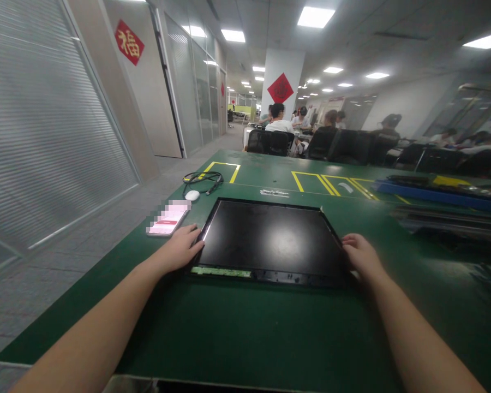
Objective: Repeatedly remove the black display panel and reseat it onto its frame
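A black display panel [270, 234] lies screen up on the green table, with a strip of green circuit board [221, 271] along its near edge at the left. My left hand [185, 245] grips the panel's left edge, thumb on the rim and fingers curled at the side. On the opposite side, my right hand [360, 255] holds the right edge, its lower fingers partly hidden behind the hand. A phone [168, 217] with a lit, blurred screen lies just beyond my left hand, close to a white oval mouse-like object [192, 195].
A coiled black cable [202, 180] lies at the table's far left. Yellow tape [327, 184] marks the green table [245, 322]. On the right are a blue tray [442, 194] and long dark parts [454, 224]. Several people sit on chairs beyond the table.
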The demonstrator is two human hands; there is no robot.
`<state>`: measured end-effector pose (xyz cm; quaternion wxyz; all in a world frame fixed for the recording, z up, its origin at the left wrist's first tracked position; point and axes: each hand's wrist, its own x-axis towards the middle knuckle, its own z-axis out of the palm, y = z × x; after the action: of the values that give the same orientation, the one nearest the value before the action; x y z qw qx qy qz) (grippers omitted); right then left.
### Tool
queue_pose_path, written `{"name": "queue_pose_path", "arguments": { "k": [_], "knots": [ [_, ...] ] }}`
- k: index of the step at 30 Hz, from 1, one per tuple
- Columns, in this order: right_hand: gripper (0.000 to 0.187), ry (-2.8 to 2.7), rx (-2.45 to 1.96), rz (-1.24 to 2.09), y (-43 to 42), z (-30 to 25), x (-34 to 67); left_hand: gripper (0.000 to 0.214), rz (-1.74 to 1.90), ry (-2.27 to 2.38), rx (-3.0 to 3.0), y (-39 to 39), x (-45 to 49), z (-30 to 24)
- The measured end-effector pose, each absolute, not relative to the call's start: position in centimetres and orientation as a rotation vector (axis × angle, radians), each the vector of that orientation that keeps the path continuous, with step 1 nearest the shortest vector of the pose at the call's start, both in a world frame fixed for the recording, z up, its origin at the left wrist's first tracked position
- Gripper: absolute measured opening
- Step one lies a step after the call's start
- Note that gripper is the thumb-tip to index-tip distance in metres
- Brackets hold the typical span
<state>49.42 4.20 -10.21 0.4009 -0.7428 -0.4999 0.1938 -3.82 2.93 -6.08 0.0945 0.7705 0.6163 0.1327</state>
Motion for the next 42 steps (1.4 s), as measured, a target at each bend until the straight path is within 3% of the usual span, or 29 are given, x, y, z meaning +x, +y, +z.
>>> {"name": "queue_pose_path", "arguments": {
  "k": [7, 13, 21, 29, 42],
  "knots": [
    [0.033, -1.299, -1.885, 0.597, 4.0, -10.0, 48.8, 0.046, 0.493, 1.792, 2.245, 3.5, -3.9, -6.2],
    [0.044, -1.39, -1.913, 0.491, 4.1, -9.7, 48.6, 0.043, 0.59, 1.772, 2.088, 3.3, -3.6, -5.4],
    [0.042, -1.42, -1.908, 0.49, 4.3, -10.1, 48.8, 0.032, 0.925, 1.743, 1.56, 2.2, -2.3, -3.2],
    [0.041, -1.487, -1.888, 0.48, 4.2, -10.0, 48.5, 0.051, 1.06, 1.548, 0.791, 0.4, 0.4, -0.6],
    [0.033, -1.566, -1.961, 0.337, 3.9, -9.3, 47.9, 0.064, 1.22, 1.266, 0.525, 1.1, 0.4, -1.5]
  ]
}}
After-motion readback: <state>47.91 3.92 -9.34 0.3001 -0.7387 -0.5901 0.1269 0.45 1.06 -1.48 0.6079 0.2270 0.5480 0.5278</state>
